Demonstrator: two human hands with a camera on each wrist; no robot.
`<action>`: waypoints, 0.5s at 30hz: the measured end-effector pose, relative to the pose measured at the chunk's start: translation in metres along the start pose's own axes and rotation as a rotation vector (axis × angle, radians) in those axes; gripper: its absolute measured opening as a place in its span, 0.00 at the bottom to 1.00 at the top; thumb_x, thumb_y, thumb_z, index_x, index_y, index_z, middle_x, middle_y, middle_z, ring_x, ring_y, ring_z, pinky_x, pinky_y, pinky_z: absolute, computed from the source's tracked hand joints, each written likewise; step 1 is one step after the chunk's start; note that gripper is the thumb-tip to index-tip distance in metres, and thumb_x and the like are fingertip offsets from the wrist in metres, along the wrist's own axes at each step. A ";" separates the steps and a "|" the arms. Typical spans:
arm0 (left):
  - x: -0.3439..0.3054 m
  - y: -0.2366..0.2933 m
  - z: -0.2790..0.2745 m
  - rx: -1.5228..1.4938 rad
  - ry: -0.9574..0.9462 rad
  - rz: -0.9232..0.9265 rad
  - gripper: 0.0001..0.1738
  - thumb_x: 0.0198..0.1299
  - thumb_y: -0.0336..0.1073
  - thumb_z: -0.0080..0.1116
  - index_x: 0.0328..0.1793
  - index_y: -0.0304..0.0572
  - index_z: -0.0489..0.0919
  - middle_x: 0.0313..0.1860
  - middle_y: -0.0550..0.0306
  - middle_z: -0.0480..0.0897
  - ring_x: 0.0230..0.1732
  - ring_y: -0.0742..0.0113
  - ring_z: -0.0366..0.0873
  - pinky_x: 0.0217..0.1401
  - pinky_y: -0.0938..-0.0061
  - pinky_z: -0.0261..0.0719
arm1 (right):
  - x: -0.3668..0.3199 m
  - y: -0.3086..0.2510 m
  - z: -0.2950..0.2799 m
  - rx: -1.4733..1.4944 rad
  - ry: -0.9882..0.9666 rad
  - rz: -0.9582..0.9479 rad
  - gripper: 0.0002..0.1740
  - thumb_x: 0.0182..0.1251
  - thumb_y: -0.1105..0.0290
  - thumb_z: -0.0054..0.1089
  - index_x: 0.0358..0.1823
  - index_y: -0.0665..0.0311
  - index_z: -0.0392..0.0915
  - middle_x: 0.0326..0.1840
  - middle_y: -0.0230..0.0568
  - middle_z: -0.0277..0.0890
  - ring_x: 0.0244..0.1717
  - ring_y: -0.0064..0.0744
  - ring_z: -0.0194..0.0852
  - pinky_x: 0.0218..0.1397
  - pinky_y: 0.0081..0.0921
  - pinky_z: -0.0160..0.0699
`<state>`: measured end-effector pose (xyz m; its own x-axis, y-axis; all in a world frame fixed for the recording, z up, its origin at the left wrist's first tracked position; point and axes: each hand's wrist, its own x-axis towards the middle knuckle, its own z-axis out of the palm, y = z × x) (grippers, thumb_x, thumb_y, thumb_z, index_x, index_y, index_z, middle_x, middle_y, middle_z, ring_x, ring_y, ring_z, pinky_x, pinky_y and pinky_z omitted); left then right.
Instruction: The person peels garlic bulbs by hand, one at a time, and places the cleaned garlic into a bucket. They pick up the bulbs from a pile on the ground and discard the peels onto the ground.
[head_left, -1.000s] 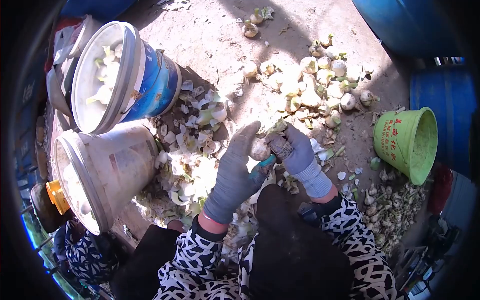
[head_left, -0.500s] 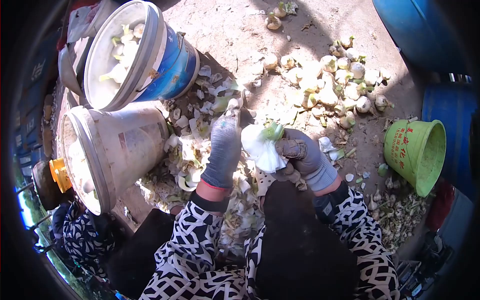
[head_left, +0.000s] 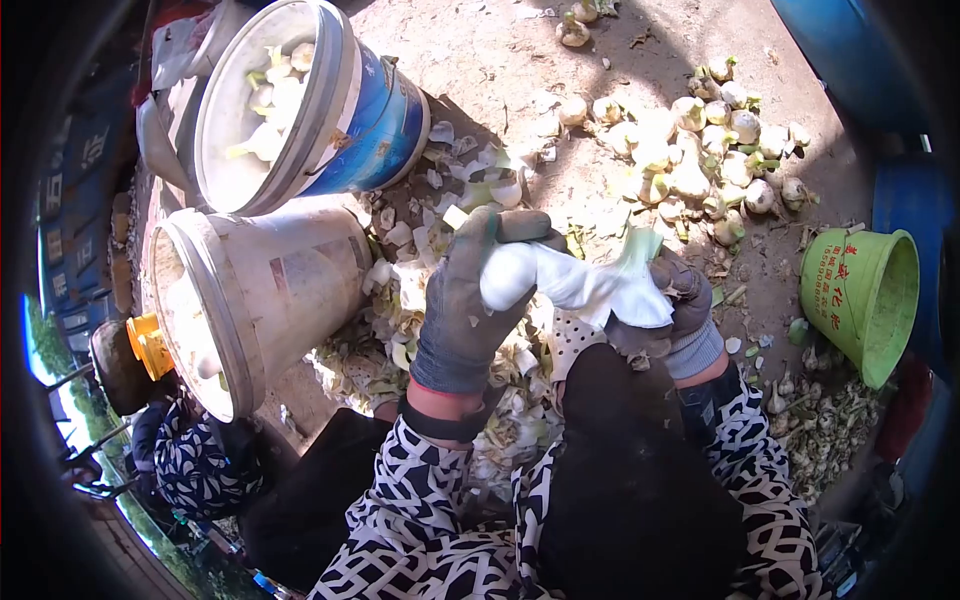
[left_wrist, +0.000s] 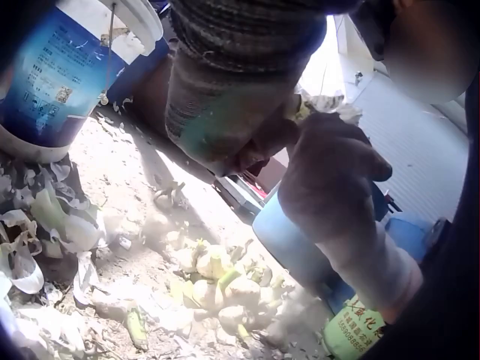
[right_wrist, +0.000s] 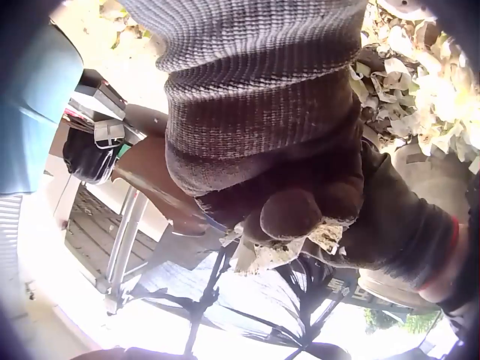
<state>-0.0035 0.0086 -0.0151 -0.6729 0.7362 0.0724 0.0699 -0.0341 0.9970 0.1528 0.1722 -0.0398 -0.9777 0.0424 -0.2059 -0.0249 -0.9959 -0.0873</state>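
In the head view my gloved left hand [head_left: 455, 315] grips a smooth white garlic bulb [head_left: 508, 277], with a cut stem end [head_left: 455, 217] poking out above the fingers. My gloved right hand [head_left: 688, 300] pinches the white outer skin [head_left: 640, 300] with its greenish leaf base [head_left: 638, 248]. The skin stretches as a band from the bulb to the right hand. From the right wrist, pale papery bits [right_wrist: 270, 256] show under the curled fingers. The left wrist view has both gloves close together, the bulb mostly hidden.
Two buckets of garlic stand at left, one blue [head_left: 385, 125], one white [head_left: 290, 290]. Unpeeled garlic bulbs [head_left: 745, 128] lie in a heap ahead. A green bucket [head_left: 840, 290] tips at right near small garlic heads [head_left: 830, 430]. Peelings [head_left: 520, 400] cover the ground by my legs.
Both hands were together on a bulb, then the left hand stood apart while the right held it. Now the left grips the bulb and the skin is drawn out toward the right.
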 end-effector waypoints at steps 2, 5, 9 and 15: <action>0.015 0.015 0.004 -1.130 0.131 -0.464 0.33 0.62 0.47 0.59 0.71 0.44 0.65 0.63 0.42 0.75 0.65 0.43 0.72 0.69 0.40 0.65 | -0.019 0.001 0.028 0.002 0.384 -0.159 0.29 0.58 0.67 0.64 0.57 0.78 0.68 0.35 0.56 0.81 0.29 0.41 0.81 0.31 0.33 0.82; 0.026 0.004 0.002 -1.414 0.191 -0.388 0.28 0.67 0.49 0.45 0.72 0.52 0.67 0.69 0.52 0.71 0.73 0.46 0.61 0.76 0.38 0.50 | -0.036 -0.017 0.048 -0.499 -0.062 0.093 0.20 0.49 0.68 0.71 0.39 0.76 0.80 0.33 0.51 0.83 0.34 0.42 0.83 0.40 0.33 0.81; 0.033 0.002 -0.003 -1.460 0.353 -0.454 0.30 0.65 0.47 0.43 0.74 0.52 0.64 0.71 0.55 0.69 0.73 0.50 0.62 0.76 0.41 0.50 | 0.005 -0.030 0.089 -0.952 -0.514 0.246 0.15 0.53 0.65 0.69 0.38 0.69 0.82 0.29 0.47 0.82 0.31 0.45 0.82 0.37 0.34 0.79; 0.023 0.043 -0.050 -1.090 0.438 -0.439 0.32 0.70 0.53 0.43 0.70 0.37 0.66 0.65 0.45 0.73 0.68 0.49 0.68 0.69 0.49 0.68 | 0.027 -0.008 -0.003 -2.422 0.190 0.090 0.17 0.65 0.51 0.55 0.36 0.58 0.75 0.24 0.44 0.77 0.30 0.50 0.79 0.35 0.44 0.76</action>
<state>-0.0527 -0.0097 0.0313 -0.6872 0.5483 -0.4766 -0.7261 -0.5373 0.4290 0.1269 0.1819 -0.0480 -0.9379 0.1636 -0.3059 0.3105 0.7890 -0.5301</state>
